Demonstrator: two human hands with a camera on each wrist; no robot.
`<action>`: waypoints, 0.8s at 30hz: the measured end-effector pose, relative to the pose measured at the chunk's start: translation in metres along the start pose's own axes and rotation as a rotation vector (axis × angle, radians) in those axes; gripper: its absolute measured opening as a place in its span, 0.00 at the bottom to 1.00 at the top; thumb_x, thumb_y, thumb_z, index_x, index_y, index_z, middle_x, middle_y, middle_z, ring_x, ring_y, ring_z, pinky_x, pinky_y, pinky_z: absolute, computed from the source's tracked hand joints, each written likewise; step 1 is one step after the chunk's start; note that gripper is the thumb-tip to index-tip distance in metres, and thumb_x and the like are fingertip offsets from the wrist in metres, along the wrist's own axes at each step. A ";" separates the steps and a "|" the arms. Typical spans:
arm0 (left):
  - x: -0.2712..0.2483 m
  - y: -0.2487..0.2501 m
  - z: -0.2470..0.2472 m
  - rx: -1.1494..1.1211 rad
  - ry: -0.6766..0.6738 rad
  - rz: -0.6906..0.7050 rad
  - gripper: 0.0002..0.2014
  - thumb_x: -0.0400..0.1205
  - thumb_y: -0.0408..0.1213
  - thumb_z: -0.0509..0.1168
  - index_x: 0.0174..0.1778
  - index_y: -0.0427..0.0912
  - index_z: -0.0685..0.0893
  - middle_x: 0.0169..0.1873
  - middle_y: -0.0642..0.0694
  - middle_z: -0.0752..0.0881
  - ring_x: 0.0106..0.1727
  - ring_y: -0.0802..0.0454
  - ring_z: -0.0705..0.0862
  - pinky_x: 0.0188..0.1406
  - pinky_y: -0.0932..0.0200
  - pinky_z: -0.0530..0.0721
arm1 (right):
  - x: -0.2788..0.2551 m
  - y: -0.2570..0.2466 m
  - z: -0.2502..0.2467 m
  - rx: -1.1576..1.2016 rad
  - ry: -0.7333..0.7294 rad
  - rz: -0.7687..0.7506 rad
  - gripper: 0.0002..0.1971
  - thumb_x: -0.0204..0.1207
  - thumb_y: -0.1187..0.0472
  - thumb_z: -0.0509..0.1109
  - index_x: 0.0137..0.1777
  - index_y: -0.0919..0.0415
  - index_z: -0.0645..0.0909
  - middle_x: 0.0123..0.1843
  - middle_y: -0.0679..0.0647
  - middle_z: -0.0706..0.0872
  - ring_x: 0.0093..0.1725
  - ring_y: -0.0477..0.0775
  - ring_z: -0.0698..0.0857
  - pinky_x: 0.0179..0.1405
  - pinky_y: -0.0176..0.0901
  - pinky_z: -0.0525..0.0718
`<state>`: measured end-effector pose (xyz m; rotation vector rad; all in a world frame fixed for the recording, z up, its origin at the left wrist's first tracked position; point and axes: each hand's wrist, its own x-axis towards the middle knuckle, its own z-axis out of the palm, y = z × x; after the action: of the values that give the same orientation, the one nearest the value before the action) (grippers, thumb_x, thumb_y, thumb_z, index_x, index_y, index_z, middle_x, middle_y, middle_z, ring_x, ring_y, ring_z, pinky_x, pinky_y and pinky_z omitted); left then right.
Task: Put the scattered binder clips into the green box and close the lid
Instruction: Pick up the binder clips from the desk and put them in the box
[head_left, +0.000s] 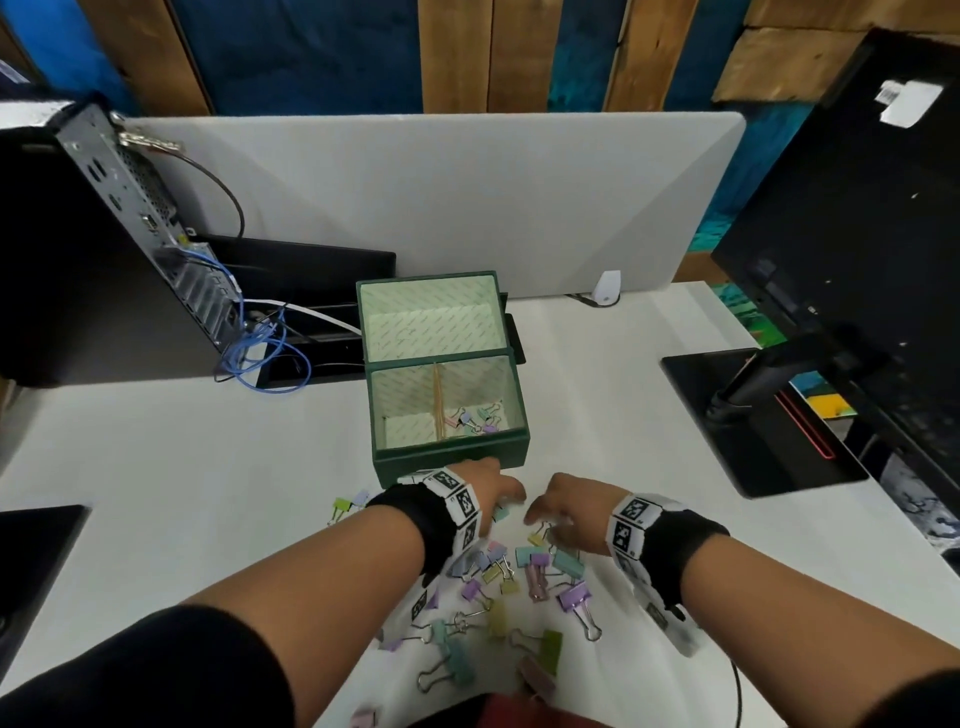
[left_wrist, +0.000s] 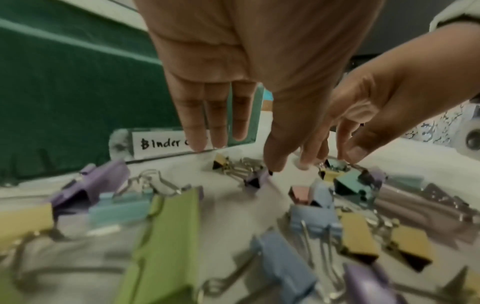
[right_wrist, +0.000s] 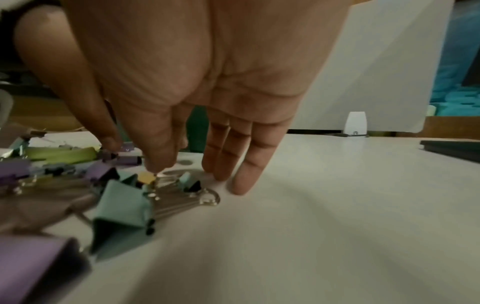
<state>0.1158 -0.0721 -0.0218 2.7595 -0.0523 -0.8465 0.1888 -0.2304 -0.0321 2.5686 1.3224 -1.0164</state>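
The green box (head_left: 451, 453) stands open mid-table, its lid (head_left: 431, 317) tilted back. A few binder clips (head_left: 480, 418) lie in its right compartment. Several pastel binder clips (head_left: 511, 582) are scattered on the white table just in front of it. My left hand (head_left: 491, 488) hovers by the box front with straight fingers (left_wrist: 218, 123), and its thumb tip touches a purple clip (left_wrist: 255, 181). My right hand (head_left: 553, 512) is beside it. Its thumb (right_wrist: 155, 162) and a finger pinch a small yellow clip (right_wrist: 146, 178), while its other fingers touch the table.
A computer tower (head_left: 104, 234) with blue cables (head_left: 260, 338) stands back left. A grey divider panel (head_left: 441, 197) runs behind the box. At the right a black monitor (head_left: 857, 234) stands on its base (head_left: 753, 421). A handwritten label (left_wrist: 161, 144) is stuck on the box front.
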 end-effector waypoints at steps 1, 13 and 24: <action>0.003 0.000 0.003 0.018 -0.021 -0.002 0.29 0.76 0.32 0.67 0.73 0.55 0.72 0.65 0.38 0.74 0.62 0.36 0.79 0.60 0.50 0.80 | 0.001 -0.002 0.001 -0.014 -0.002 -0.001 0.21 0.77 0.56 0.65 0.70 0.44 0.74 0.67 0.56 0.73 0.66 0.60 0.78 0.65 0.50 0.78; 0.013 -0.005 0.014 0.026 0.035 0.016 0.17 0.73 0.28 0.69 0.57 0.44 0.80 0.54 0.41 0.75 0.58 0.36 0.80 0.59 0.47 0.82 | 0.007 -0.003 0.007 -0.019 0.037 -0.024 0.18 0.78 0.62 0.63 0.68 0.52 0.77 0.68 0.59 0.74 0.64 0.62 0.79 0.64 0.48 0.78; 0.014 -0.012 0.014 -0.042 0.058 0.037 0.12 0.71 0.24 0.64 0.46 0.43 0.80 0.45 0.46 0.70 0.42 0.45 0.76 0.40 0.56 0.73 | 0.007 -0.005 0.006 -0.122 0.009 -0.111 0.21 0.74 0.67 0.68 0.67 0.51 0.77 0.67 0.59 0.75 0.63 0.63 0.78 0.62 0.53 0.80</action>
<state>0.1194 -0.0653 -0.0433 2.7333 -0.0731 -0.7489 0.1848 -0.2248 -0.0400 2.4379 1.4948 -0.9102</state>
